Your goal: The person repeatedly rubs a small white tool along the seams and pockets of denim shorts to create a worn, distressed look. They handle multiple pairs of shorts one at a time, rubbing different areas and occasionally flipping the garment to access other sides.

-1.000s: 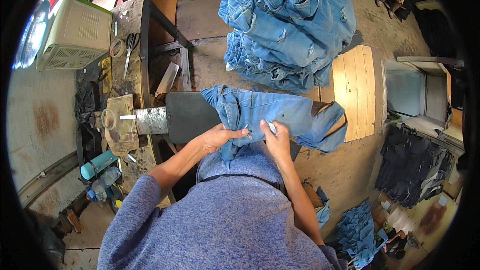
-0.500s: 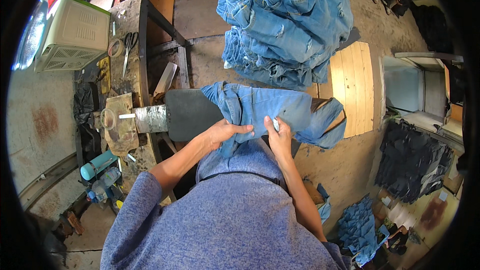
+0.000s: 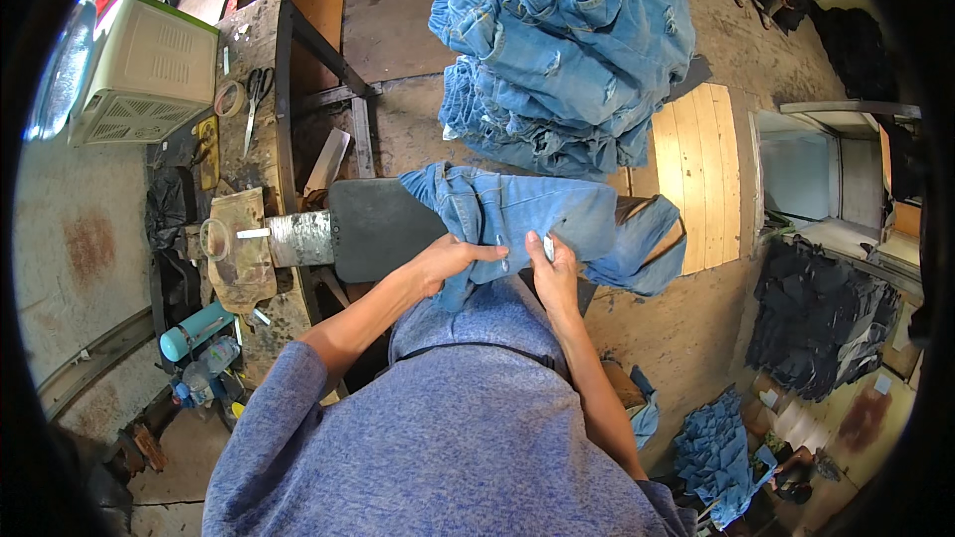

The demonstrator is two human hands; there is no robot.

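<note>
Behind the worker, a big heap of blue jeans [image 3: 567, 50] is seen on the floor. One pair of jeans [image 3: 537, 224] is laid over the dark padded board [image 3: 373, 229]. Its fabric is pinched by the left hand [image 3: 448, 261], and a small white tool [image 3: 548, 250] is gripped by the right hand [image 3: 552, 273].

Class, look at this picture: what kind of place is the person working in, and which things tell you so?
Probably a small denim garment workshop. A big heap of jeans lies on the floor, both hands work a pair of jeans over a padded board, and scissors lie on the workbench.
</note>
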